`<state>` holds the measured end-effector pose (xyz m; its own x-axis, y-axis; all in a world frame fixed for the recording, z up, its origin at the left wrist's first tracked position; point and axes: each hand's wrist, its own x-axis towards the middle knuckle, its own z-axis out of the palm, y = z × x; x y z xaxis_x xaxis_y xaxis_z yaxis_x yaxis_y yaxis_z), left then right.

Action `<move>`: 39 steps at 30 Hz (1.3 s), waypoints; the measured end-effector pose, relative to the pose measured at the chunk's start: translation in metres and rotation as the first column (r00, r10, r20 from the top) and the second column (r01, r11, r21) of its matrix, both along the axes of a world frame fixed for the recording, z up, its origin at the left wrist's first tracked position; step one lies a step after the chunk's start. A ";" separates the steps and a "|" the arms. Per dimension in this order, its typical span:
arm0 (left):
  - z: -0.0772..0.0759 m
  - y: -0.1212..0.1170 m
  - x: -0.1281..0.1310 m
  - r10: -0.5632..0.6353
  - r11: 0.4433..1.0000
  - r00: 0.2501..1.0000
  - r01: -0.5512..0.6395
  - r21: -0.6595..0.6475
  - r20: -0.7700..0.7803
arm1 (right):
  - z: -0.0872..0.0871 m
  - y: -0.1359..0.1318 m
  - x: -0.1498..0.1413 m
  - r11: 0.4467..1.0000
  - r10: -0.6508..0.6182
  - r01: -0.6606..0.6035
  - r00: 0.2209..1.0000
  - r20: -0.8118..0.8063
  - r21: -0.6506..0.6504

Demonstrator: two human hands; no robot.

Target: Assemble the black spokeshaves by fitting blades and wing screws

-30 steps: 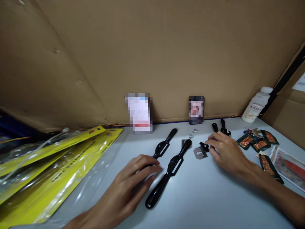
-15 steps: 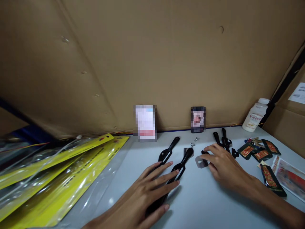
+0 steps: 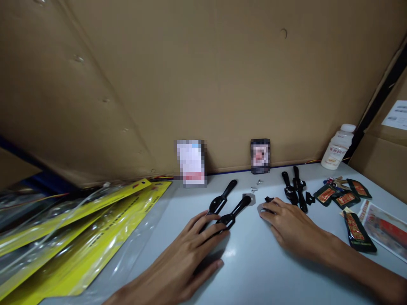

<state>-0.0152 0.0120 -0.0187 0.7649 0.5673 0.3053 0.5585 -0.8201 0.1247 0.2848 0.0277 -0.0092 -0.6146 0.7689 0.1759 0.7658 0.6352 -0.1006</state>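
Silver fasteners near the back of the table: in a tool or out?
Out: both silver fasteners lie loose on the table, beyond the far tip of the nearer black tool.

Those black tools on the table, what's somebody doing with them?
A person has their left hand spread over two black tools lying side by side. Their right hand is down at a small black piece, but the fingers hide whether it's gripped. Two little metal screws lie just beyond, and more black tools lie to the right.
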 end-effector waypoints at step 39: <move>-0.009 0.028 -0.009 0.158 0.987 0.987 -0.156 0.045 -0.030 | 0.018 0.030 0.020 0.930 -0.340 0.343 0.939 -0.045 0.134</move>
